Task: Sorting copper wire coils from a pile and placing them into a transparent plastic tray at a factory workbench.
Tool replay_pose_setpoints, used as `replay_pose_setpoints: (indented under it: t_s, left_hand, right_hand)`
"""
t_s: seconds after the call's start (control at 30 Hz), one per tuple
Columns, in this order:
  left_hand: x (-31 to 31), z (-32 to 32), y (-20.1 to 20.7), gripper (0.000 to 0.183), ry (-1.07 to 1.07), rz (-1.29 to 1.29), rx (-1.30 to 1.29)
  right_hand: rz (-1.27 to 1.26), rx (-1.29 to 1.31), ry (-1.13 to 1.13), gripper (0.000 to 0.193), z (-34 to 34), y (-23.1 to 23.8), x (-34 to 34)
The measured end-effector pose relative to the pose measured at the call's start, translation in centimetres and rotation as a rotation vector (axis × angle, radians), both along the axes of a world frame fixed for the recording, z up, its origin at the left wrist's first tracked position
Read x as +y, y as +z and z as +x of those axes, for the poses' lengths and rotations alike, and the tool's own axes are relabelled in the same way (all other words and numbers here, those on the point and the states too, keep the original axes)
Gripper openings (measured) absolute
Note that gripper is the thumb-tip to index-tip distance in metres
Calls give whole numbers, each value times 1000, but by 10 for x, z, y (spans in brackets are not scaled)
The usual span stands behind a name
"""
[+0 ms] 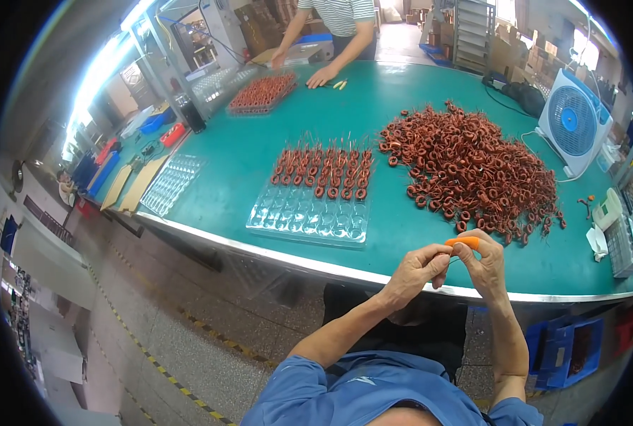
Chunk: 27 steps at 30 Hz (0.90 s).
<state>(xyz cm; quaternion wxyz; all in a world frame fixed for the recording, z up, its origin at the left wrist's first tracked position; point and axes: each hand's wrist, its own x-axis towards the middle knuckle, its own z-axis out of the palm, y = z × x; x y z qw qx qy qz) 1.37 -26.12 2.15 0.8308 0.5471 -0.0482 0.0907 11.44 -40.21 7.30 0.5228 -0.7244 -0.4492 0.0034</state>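
My left hand (417,273) and my right hand (488,264) meet just above the table's front edge, both pinched closed. A thin dark wire (455,260) shows between their fingertips; whatever it is attached to is hidden by the fingers. An orange finger cover (463,243) sits on a finger of my right hand. Beyond my hands lies a big heap of reddish-brown wire-wound ring coils (472,170) with thin leads. To the left, a clear plastic tray (306,221) has coils standing in its far rows, leads up, and bare round pockets in its near rows.
Across the green table (373,92), a co-worker's hands (322,76) rest near a filled coil tray (262,94). A blue-and-white fan (575,121) stands at the right. Another clear tray (172,183) lies at the left edge. Blue crates (565,348) sit below on the right.
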Motion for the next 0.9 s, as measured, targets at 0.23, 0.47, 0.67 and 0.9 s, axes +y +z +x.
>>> replay_pose_setpoints:
  t_s: [0.23,0.47,0.67,0.9]
  left_hand:
    - [-16,14,15,27,-114,-310,-12]
    - [-14,26,8,26,75,-150,-47]
    - [-22,15,16,26,181,-92,-77]
    - [-17,0,12,23,245,17,-79]
  right_hand:
    - [125,-556,-202,10,-8,13,-6]
    - [142,-561,-144,14,-16,18,-6]
    - [400,357,10,22,-10,-5,-1]
    - [381,402,-7,20,-17,-13,11]
